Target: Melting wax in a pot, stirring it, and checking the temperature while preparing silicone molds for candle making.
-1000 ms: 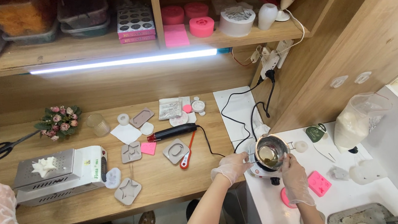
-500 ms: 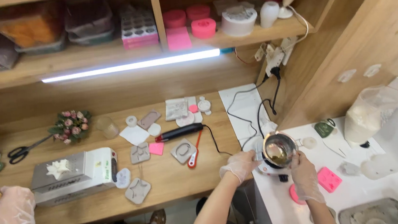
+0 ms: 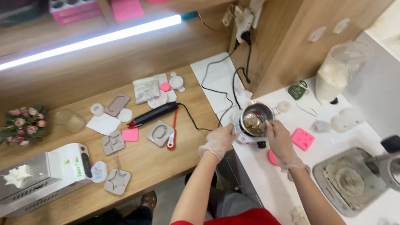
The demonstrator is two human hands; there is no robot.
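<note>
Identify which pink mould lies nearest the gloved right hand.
The round pink mould partly hidden under the right hand; the square one sits farther right.

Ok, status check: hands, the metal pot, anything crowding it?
Left hand and right hand, both gloved, on the small metal pot. Pot upright at white table edge. Pink mould and black cable close by.
</note>
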